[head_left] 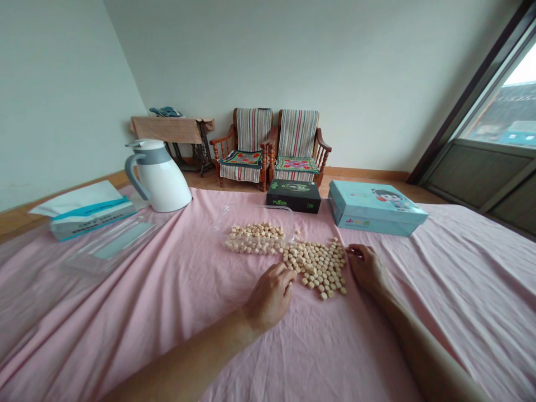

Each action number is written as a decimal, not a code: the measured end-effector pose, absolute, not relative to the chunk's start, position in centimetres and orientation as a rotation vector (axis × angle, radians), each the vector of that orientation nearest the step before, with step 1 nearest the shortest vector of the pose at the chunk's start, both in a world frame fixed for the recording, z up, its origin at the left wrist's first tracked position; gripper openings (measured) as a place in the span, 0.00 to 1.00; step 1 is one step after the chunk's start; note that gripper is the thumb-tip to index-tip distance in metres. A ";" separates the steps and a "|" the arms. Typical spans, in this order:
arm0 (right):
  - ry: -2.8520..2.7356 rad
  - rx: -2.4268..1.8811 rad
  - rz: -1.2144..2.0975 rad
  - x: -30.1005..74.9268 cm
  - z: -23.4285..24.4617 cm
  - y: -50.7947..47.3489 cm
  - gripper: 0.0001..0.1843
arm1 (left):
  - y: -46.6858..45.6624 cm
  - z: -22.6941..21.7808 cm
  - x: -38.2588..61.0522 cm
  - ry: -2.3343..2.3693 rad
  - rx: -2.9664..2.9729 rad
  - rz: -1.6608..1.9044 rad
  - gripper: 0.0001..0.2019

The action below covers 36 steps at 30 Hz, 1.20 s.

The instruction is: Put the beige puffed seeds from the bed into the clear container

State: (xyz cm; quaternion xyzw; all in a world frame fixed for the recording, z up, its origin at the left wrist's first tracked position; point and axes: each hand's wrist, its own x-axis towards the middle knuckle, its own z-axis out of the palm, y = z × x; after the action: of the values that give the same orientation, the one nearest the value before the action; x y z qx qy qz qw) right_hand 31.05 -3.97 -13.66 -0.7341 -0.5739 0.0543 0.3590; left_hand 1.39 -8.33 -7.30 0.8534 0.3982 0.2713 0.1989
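Observation:
Small round beige pieces (318, 265) lie in a loose, mostly single-layer pile on the pink cloth. They look like little biscuits or wooden counters; I cannot tell which. At the pile's left edge is my left hand (272, 293), its fingers curled in at the nearest pieces, with the fingertips partly hidden. My right hand (368, 268) rests on the cloth by the right edge, fingers bent and drawn together. Whether either hand holds a piece is not visible. Behind my left hand, a clear plastic container (288, 220) lies on the cloth with many similar pieces inside.
A black box (293, 195) and a light blue box (377, 209) stand behind the pile. Left are a white jug (165, 181), a tissue pack (94, 215) and a clear plastic lid (113, 248). Two wooden armchairs (298, 131) stand beyond the cloth-covered surface (188, 268).

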 end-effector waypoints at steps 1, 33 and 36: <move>-1.476 -1.898 0.144 30.9 -13.5 -4.1 0.14 | -8.3 -7.3 1.3 1.108 2.385 0.766 0.10; -1.493 -1.932 0.092 30.3 -12.9 -3.8 0.11 | -6.3 -7.6 1.9 1.262 2.476 0.842 0.09; -1.499 -1.928 0.083 30.2 -12.8 -3.9 0.11 | -6.6 -7.6 1.8 1.239 2.479 0.867 0.08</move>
State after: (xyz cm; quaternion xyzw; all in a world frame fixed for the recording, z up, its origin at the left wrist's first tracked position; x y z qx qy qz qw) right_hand 30.24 -3.86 -12.77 -0.7415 -0.5764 0.0319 0.3419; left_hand 1.81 -6.57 -7.62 0.8477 0.4237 0.2964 0.1184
